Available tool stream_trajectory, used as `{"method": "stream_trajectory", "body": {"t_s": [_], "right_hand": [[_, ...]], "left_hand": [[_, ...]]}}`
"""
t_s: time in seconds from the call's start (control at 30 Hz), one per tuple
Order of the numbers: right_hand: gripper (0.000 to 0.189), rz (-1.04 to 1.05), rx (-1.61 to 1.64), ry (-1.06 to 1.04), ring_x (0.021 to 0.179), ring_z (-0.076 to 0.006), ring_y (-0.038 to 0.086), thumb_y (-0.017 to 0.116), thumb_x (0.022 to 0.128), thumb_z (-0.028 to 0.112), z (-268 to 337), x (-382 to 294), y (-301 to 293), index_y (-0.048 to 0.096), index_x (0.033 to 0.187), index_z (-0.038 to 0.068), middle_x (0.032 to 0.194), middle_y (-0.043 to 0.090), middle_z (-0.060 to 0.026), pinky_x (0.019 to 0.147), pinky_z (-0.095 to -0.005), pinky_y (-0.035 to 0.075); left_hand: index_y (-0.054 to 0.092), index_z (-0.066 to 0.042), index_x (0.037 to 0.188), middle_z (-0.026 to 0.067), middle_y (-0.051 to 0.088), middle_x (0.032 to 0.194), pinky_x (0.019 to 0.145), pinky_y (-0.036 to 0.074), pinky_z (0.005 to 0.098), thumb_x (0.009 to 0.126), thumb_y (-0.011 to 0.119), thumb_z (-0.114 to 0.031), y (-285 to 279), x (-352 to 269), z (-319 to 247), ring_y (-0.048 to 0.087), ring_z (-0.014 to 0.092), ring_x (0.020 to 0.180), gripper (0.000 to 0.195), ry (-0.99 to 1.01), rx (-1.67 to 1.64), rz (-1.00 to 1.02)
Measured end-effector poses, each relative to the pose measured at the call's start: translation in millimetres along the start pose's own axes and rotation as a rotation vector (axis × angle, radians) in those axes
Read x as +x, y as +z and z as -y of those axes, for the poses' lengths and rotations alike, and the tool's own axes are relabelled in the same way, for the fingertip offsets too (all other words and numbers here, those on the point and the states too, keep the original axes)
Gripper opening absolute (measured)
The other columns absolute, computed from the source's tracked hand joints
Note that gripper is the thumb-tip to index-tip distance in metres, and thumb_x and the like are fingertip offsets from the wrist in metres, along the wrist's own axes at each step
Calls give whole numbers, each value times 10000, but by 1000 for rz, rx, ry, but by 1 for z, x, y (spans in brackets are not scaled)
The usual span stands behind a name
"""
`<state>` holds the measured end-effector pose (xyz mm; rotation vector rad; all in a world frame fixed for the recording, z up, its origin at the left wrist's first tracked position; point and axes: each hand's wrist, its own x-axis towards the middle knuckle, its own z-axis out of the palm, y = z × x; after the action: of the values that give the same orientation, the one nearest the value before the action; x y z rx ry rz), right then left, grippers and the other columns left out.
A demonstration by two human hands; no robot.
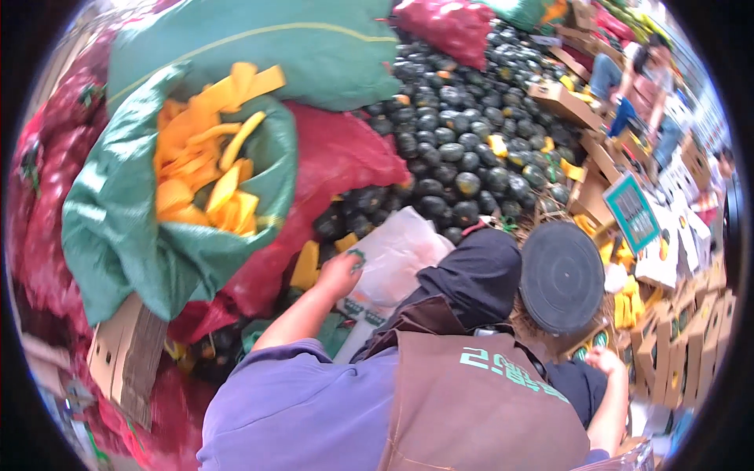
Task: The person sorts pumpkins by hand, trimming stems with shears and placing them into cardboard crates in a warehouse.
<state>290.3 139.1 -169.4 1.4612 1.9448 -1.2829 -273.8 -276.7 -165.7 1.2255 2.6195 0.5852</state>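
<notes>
My left hand is at a white plastic bag that bears green print; a bit of dark green, unclear material shows at its fingers. Yellow foam wrap lies just left of that hand. Low at the right, my right hand is beside my dark trouser leg, near small items with green labels; whether it holds one cannot be told. An open green woven sack full of yellow-orange foam wraps stands at the left. A round dark lid or stool top is right of my knee.
A large heap of dark green squashes spreads ahead. Red mesh sacks lie beside it, and flattened cardboard stands at the lower left. Cardboard boxes line the right. Another person sits at the upper right, beyond a small sign.
</notes>
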Motion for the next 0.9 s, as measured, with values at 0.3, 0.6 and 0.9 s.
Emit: {"method": "stream_trajectory", "body": {"t_s": [0.3,0.6,0.9], "right_hand": [[163,-68,168,37,626,-150,544,603,764,182,-25,1,20,599,804,24,700,596,-31,605,-276,451],[154,-150,927,-13,636,-142,541,594,746,167,86,-60,30,614,767,15,679,584,-18,602,-266,446],[228,-18,-217,-192,630,-147,582,625,789,211,59,110,2,623,810,-17,716,636,-75,635,-293,473]], "left_hand": [[547,-40,814,114,572,773,638,460,355,813,542,-75,-292,-85,-35,573,272,696,35,44,409,-1160],[540,-11,1167,213,591,1072,856,445,314,682,667,-516,-401,-207,34,581,243,1000,712,-1495,331,69],[374,-84,1323,139,511,1241,942,401,368,660,668,-523,-373,-228,-28,503,285,1121,848,-1226,666,413]]}}
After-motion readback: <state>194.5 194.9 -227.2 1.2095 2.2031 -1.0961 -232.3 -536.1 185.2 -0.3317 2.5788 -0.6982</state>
